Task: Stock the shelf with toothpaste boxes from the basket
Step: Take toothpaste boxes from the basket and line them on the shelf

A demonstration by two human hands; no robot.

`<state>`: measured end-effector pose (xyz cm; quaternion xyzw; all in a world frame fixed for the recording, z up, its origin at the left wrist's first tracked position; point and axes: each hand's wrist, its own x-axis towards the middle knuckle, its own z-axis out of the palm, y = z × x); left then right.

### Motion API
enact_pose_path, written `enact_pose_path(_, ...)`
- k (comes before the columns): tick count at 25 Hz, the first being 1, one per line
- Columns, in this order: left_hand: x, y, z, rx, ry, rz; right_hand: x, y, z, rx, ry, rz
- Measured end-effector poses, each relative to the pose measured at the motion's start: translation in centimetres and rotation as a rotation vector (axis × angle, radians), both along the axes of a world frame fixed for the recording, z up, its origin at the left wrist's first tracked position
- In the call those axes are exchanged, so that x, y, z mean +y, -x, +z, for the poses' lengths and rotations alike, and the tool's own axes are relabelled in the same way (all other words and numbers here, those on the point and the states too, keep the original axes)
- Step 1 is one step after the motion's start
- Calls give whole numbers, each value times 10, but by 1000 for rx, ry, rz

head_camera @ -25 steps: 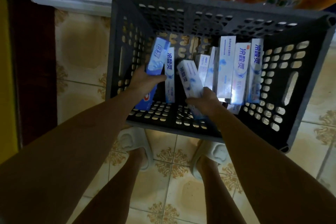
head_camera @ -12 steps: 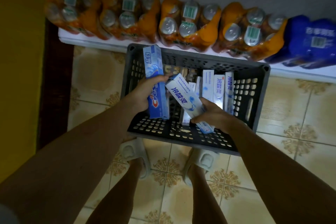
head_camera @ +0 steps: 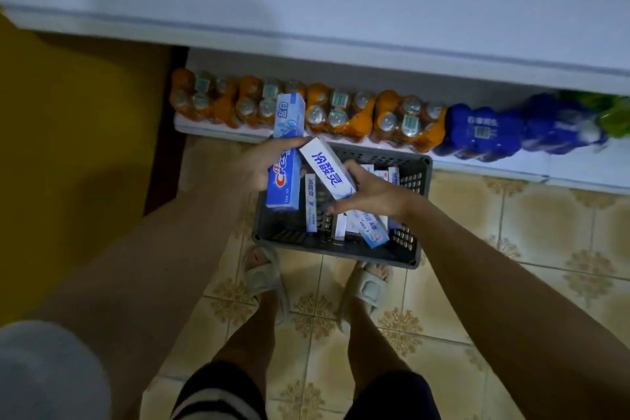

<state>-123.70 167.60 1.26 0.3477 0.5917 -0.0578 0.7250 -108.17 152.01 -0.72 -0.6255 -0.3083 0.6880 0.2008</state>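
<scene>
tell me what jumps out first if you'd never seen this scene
Two toothpaste boxes held above the grey basket on the tiled floor: the left hand grips a blue Crest box upright, and the right hand grips a white box tilted beside it. Behind the basket, orange drink packs and blue packs line the lowest shelf.

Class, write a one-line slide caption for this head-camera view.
Left hand holds a blue Crest box, right hand a white box, above the basket.
</scene>
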Motion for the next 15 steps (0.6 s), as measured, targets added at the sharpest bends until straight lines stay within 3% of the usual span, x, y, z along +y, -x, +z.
enact_pose_path(6,-25,20,158,-109,-82,65,-7,0,169,-144,-177,27)
enact_pose_path(10,-37,35,253,-67,-197,-77,-14,-7,275,-290,-298,181)
enact_pose_path(15,-17,39,377,-67,-396,-180,-2,-25,398,-442,-444,158)
